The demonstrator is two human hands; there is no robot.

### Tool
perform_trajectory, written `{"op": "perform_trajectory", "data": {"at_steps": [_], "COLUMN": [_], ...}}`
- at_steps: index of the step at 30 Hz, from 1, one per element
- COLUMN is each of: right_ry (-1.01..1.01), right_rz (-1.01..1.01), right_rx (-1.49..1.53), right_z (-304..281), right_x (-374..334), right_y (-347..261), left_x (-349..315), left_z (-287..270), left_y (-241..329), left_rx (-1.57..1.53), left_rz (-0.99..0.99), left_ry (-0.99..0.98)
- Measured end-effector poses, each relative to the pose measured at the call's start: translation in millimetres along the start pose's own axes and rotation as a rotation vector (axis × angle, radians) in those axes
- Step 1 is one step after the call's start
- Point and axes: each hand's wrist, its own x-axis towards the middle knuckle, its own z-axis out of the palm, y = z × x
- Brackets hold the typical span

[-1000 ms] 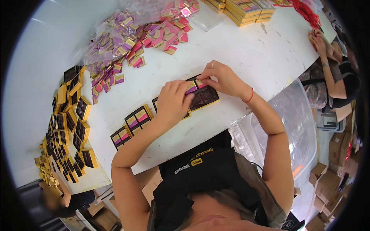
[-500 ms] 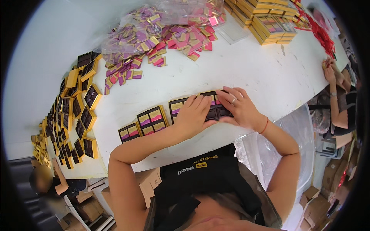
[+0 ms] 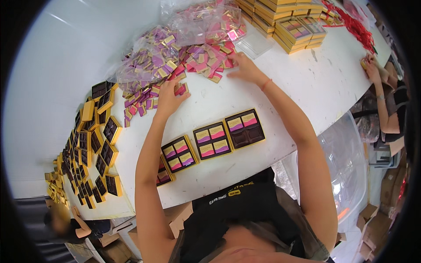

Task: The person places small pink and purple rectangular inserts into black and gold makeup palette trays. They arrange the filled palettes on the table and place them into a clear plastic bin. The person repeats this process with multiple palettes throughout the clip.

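My left hand (image 3: 170, 97) reaches to the near edge of a heap of small flat squares in gold with purple or pink (image 3: 151, 57), its fingertips on or just over them, thumb spread away. Beside the pink part of the heap, my right hand (image 3: 245, 70) is open, thumb and fingers apart, with nothing seen between them. Nearer me stands a row of gold-edged boxes with dark trays. The rightmost box (image 3: 247, 138) has squares in its two far compartments and bare near ones. The middle box (image 3: 212, 140) and the box left of it (image 3: 180, 153) are filled. My left forearm partly covers another box (image 3: 164, 176).
Many open dark-tray boxes (image 3: 109, 153) are piled on the left. Clear plastic bags (image 3: 188, 30) and a clear lid (image 3: 254, 46) lie at the back. Stacked gold boxes (image 3: 298, 33) and red ribbons (image 3: 355, 30) are at the far right. Other people work at both sides.
Both hands have left the rightmost box and reached forward to the heap, the left one toward the left, uncovering the box row. The whole view has shifted somewhat.
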Motion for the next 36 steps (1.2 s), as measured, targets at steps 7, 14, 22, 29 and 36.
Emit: {"op": "perform_trajectory", "data": {"at_steps": [7,14,22,29,36], "right_ry": [-0.093,-0.225,-0.113,0.107,0.082], "right_rz": [0.306,0.649,0.523,0.572,0.602], "right_rx": [0.202,1.078,0.845,0.913,1.02], "right_z": [-22.0,-65.9,-87.1,-94.5,-86.7], "right_x": [-3.9,-69.1,-139.7,-180.3,-190.2], "right_y": [-16.4,-64.5,-95.2,-117.9,-120.4], "left_x": [-10.0,-23.2,-72.9,-100.1,-110.4], "left_z": [-4.4,-27.1,-40.0,-37.0,-31.6], "left_y": [-10.0,44.7,152.1,170.5,183.6], "left_rx": [-0.218,-0.529,-0.627,-0.4,-0.427], "left_rz": [-0.001,-0.079,0.026,0.14,0.178], "left_ry": [0.075,0.027,-0.182,-0.112,-0.081]}}
